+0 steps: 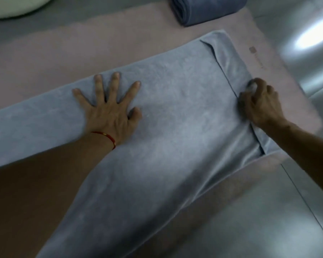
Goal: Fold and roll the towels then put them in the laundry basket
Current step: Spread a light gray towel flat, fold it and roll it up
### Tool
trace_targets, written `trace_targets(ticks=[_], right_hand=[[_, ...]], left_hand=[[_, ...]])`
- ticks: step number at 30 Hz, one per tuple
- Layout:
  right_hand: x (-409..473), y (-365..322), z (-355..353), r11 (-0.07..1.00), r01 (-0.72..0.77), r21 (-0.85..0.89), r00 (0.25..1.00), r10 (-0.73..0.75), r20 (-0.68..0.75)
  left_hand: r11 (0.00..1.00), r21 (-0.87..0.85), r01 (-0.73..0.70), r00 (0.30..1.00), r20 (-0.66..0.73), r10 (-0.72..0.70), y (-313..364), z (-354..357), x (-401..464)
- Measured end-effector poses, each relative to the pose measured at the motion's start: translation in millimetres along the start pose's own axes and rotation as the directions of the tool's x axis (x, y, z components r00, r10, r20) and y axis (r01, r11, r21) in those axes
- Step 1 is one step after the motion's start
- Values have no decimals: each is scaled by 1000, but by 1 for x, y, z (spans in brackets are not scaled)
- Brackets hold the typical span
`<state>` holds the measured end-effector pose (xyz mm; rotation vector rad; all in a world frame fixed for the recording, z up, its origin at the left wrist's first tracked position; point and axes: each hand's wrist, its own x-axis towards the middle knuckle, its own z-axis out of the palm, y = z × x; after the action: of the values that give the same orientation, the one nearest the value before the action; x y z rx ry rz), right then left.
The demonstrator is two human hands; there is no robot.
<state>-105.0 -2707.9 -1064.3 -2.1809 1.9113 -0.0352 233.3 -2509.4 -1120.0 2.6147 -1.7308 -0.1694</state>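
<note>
A long grey-blue towel, folded lengthwise, lies spread across a pink mat. My left hand lies flat on the towel's middle with fingers straight and spread. My right hand has curled fingers on the towel's right end, where a narrow strip is folded back; they seem to pinch the cloth at that fold. A rolled grey-blue towel sits at the mat's far edge, top centre.
The pink mat lies on a shiny grey floor with a bright light glare at the upper right. A white rounded object, partly cut off, sits at the top left corner.
</note>
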Motion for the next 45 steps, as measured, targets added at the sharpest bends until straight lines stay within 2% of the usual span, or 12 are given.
trace_targets(ticks=[7, 10, 14, 19, 25, 28, 30, 31, 33, 36, 40, 45], right_hand=[[-83, 108, -6, 907, -413, 77, 910, 415, 0], [-105, 121, 1, 859, -474, 193, 879, 475, 43], [-105, 116, 6, 766, -515, 384, 836, 549, 27], [-87, 115, 12, 754, -566, 332, 799, 602, -5], [-91, 122, 8, 768, -594, 239, 784, 619, -41], [-117, 79, 10, 917, -390, 76, 888, 397, -230], [-153, 41, 16, 999, 0, -44, 985, -7, -175], [-172, 24, 20, 976, 208, -64, 972, -214, -96], [-208, -4, 30, 839, 538, -83, 843, -534, 69], [-257, -49, 43, 624, 781, 27, 611, -773, 169], [-316, -98, 63, 470, 869, 157, 435, -875, 211], [-331, -124, 72, 383, 915, 123, 335, -895, 295]], left_hand=[[993, 114, 0, 1000, 30, -4, 11, -13, -14], [970, 99, -222, 974, -24, 225, 37, -16, -80], [838, 23, -545, 839, 26, 544, 63, -8, -214], [859, -27, -511, 845, 170, 507, 62, 3, -256], [838, 0, -546, 825, 172, 538, 54, 0, -259], [838, -14, -545, 827, 156, 541, 54, 0, -259], [830, -5, -557, 821, 150, 551, 51, 0, -259], [828, 5, -561, 818, 155, 553, 47, -2, -258], [826, 22, -563, 818, 157, 554, 31, -5, -259], [766, 74, -638, 769, 109, 630, -4, -19, -275], [752, 101, -651, 759, 90, 645, -61, -36, -313], [890, 127, -438, 887, 220, 406, -76, -38, -337]])
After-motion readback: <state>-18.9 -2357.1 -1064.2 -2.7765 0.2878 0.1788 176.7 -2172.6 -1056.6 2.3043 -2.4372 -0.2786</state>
